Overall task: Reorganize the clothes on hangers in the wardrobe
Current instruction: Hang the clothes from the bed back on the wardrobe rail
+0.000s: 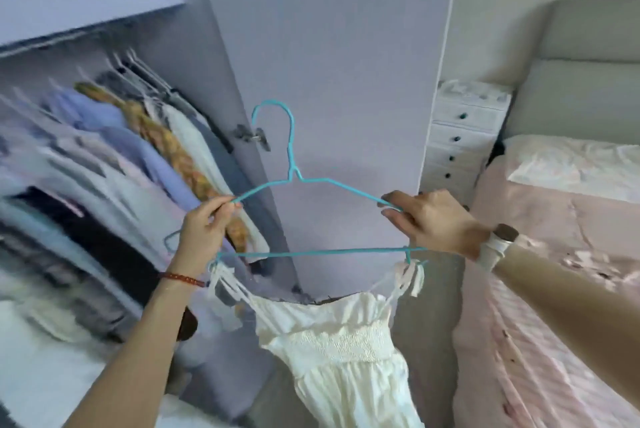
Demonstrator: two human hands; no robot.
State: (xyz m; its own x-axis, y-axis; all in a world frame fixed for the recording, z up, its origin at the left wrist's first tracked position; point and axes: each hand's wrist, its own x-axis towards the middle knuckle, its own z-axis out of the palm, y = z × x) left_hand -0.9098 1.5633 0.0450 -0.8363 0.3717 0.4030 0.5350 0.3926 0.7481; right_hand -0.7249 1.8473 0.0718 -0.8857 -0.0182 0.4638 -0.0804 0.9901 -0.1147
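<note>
Thin wire hanger (293,164): teal. Strappy smocked dress (346,355) on it: cream-white, plain. Wardrobe door panel (329,47): pale lilac. Hung garments on rail: periwinkle-blue shirt (114,126), ochre-and-brown patterned cloth (162,140), off-white top (194,137), black piece (104,251). Small drawer unit (462,137): white, dark knobs. Bed cover (554,272): pale pink, faint stripes. Padded headboard (588,57): grey-green. Beaded wrist bracelet (181,278): red-brown. Wristwatch strap (495,247): white.

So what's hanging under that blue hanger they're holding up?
A white strappy dress hangs from the blue hanger, its straps tied at both ends of the bottom bar. The left hand and right hand pinch the hanger's shoulders. The dress's hem runs out of frame.
</note>
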